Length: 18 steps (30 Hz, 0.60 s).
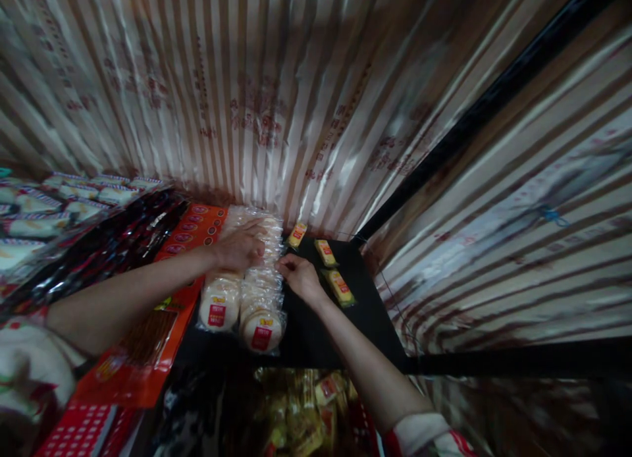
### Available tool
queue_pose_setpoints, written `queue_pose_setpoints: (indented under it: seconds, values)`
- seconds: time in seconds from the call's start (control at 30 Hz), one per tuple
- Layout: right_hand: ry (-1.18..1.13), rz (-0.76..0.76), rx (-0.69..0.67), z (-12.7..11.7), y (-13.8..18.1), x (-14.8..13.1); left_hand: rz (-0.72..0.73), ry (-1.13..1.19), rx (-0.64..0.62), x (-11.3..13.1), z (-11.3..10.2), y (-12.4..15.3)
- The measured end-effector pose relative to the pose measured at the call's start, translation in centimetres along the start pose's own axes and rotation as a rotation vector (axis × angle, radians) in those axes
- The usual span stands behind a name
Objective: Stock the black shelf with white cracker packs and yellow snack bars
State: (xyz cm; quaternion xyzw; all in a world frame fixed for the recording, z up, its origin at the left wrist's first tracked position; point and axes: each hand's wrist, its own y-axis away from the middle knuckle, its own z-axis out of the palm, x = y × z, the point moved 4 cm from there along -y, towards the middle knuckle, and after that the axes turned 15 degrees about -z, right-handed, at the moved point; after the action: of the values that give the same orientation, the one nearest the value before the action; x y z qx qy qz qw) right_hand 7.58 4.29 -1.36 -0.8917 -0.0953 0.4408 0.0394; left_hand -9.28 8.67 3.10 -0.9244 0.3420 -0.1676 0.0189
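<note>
Crackers (261, 332) sit in two rows on the black shelf (309, 342). Right hand (302, 279) is at the right row's edge, fingertips bunched, can't tell if pinching wrapper; left hand (239, 246) is over both rows, fingers loosely apart.

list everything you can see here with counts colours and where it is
round plastic-wrapped crackers: two overlapping rows, white, mid-shelf
small oblong wrapped snacks: three, yellow, shelf's right part
flat printed plastic packets: count unclear, orange, left of crackers
glossy plastic packets: count unclear, dark red-black, further left
oblong wrapped packs: many, whitish, far left
loose wrapped snacks: many, yellowish, below shelf
checked item: one visible, red-white, bottom left
flat shelf: one, black, centre
striped plastic sheeting: count unclear, brown-white, behind and right
straight bars: two, black, right
left hand: one, bare, over crackers
right hand: one, bare, beside crackers
</note>
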Motion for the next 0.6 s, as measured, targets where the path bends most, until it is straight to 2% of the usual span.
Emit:
queue_pose_setpoints:
  seconds: [0.1,0.23,0.33,0.47,0.6]
  values:
    - [-0.141,0.020,0.078,0.7,0.0,0.7,-0.010,-0.013,-0.061,0.2,0.5,0.2]
    - [-0.242,-0.004,0.125,1.1,0.0,0.9,-0.047,-0.027,-0.077,0.2,0.8,0.1]
    - [-0.144,0.005,0.116,0.4,0.3,0.5,-0.022,-0.039,-0.066,0.2,1.0,0.0]
    - [0.157,0.069,0.044,-0.8,1.3,-0.4,-0.007,-0.049,-0.017,0.1,1.2,0.0]
    - [0.174,0.004,-0.078,-0.7,2.1,-1.3,-0.007,-0.054,-0.008,0.3,1.1,0.0]
